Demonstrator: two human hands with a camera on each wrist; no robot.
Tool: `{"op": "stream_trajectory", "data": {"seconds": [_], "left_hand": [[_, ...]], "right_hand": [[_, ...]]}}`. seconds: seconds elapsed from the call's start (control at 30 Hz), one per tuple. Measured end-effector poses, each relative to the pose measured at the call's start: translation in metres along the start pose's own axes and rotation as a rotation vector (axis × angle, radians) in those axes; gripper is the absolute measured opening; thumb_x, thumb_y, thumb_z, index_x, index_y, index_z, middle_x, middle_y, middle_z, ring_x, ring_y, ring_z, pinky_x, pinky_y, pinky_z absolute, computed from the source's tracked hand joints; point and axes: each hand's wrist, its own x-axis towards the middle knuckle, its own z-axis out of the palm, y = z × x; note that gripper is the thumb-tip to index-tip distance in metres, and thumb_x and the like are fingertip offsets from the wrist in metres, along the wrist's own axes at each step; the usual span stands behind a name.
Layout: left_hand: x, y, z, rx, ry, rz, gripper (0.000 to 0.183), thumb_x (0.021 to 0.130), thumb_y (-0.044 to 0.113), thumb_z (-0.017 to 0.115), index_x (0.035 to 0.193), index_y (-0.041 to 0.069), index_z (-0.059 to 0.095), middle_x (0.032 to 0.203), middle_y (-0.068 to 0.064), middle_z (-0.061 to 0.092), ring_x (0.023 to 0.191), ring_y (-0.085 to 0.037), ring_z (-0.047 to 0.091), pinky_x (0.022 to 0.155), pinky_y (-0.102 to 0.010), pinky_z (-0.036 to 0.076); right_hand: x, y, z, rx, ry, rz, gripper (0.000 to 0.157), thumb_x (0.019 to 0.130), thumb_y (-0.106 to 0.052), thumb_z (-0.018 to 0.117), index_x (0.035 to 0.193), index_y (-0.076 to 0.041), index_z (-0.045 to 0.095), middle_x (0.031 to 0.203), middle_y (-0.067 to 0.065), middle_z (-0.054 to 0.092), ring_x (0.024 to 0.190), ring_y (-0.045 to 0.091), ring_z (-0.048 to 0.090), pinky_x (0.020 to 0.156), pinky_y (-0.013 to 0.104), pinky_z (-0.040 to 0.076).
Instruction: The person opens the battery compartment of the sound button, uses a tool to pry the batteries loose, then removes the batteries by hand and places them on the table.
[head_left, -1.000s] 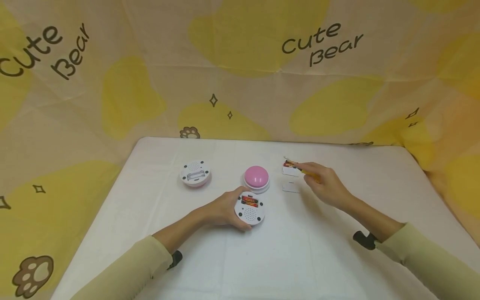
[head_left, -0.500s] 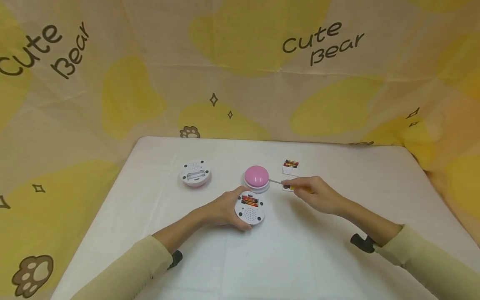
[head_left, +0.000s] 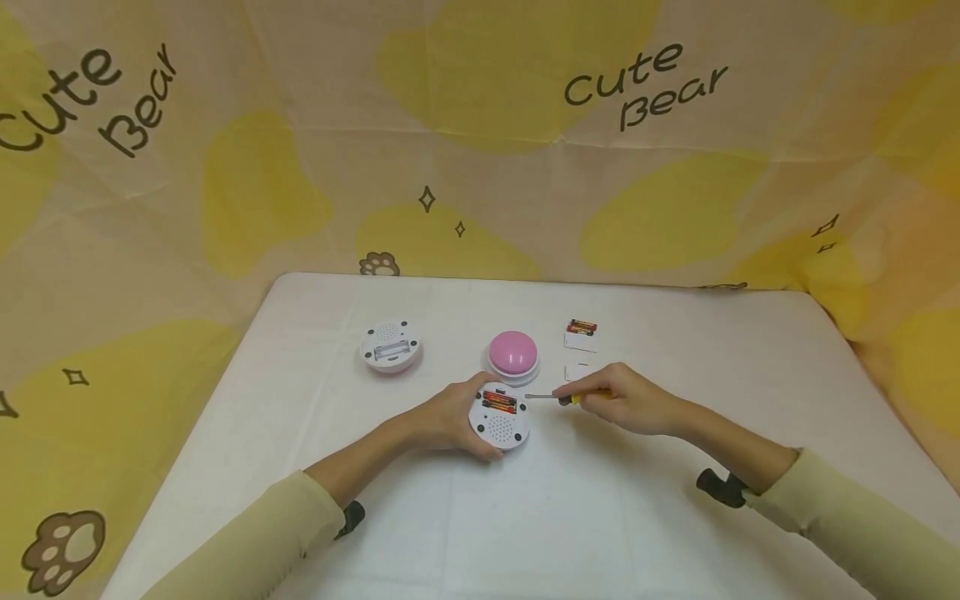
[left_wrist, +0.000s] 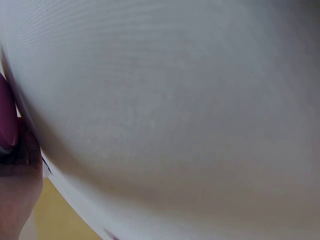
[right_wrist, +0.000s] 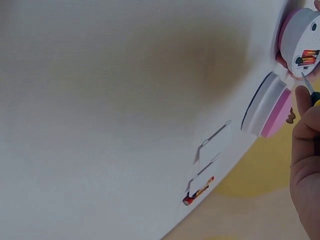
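My left hand [head_left: 450, 418] grips a round white-based push button [head_left: 501, 427] by its side, underside up, with two red batteries [head_left: 499, 402] in its open compartment. In the left wrist view only the pink dome [left_wrist: 7, 115] of it shows at the edge. My right hand [head_left: 633, 398] holds a screwdriver [head_left: 543, 397] with a yellow and black handle, its metal tip right at the button's edge beside the compartment. The right wrist view shows the screwdriver shaft [right_wrist: 307, 82] pointing at the battery end.
Behind the held button stands a pink-domed button [head_left: 513, 354], upright. Another button [head_left: 390, 346] lies upside down at the left, its battery compartment bare. Loose batteries [head_left: 582, 327] lie at the back right by a white cover [head_left: 581, 342]; a second cover [head_left: 576, 372] lies nearer.
My right hand has brought the screwdriver from beside the loose batteries toward me and left, to the held button. The left hand and its button have stayed in place.
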Motion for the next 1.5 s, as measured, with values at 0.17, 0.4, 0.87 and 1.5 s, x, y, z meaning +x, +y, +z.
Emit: {"op": "stream_trajectory", "data": {"seconds": [0.17, 0.4, 0.87, 1.5], "left_hand": [[-0.001, 0.000, 0.000, 0.001, 0.000, -0.001, 0.094, 0.067, 0.032, 0.092, 0.143, 0.019, 0.038, 0.112, 0.009, 0.062, 0.101, -0.011, 0.059, 0.090, -0.033, 0.047], [-0.001, 0.000, 0.000, 0.007, 0.003, -0.008, 0.095, 0.067, 0.033, 0.092, 0.144, 0.018, 0.037, 0.113, 0.008, 0.061, 0.101, -0.011, 0.058, 0.091, -0.033, 0.047], [-0.001, 0.001, -0.001, 0.014, 0.004, -0.011, 0.095, 0.067, 0.034, 0.092, 0.143, 0.019, 0.037, 0.114, 0.009, 0.061, 0.103, -0.011, 0.058, 0.093, -0.034, 0.046], [0.000, -0.001, 0.000, 0.016, 0.016, 0.019, 0.094, 0.066, 0.034, 0.093, 0.142, 0.018, 0.039, 0.113, 0.008, 0.062, 0.101, -0.011, 0.059, 0.092, -0.033, 0.046]], "right_hand": [[0.002, 0.001, 0.002, -0.004, -0.005, -0.001, 0.036, 0.089, 0.010, 0.050, 0.117, 0.001, 0.072, 0.103, 0.015, 0.073, 0.050, 0.004, 0.025, 0.048, 0.020, 0.025], [0.007, -0.001, 0.004, 0.023, -0.019, 0.019, 0.037, 0.089, 0.011, 0.049, 0.117, 0.002, 0.071, 0.102, 0.016, 0.073, 0.049, 0.005, 0.029, 0.047, 0.019, 0.025], [0.017, -0.003, 0.008, -0.026, -0.019, 0.018, 0.027, 0.091, 0.004, 0.060, 0.115, 0.000, 0.073, 0.096, 0.011, 0.074, 0.064, 0.009, 0.048, 0.054, 0.020, 0.034], [0.028, -0.014, 0.004, -0.158, -0.026, 0.021, 0.026, 0.089, 0.001, 0.058, 0.108, -0.002, 0.076, 0.100, 0.008, 0.075, 0.078, 0.015, 0.057, 0.066, 0.024, 0.044]]}}
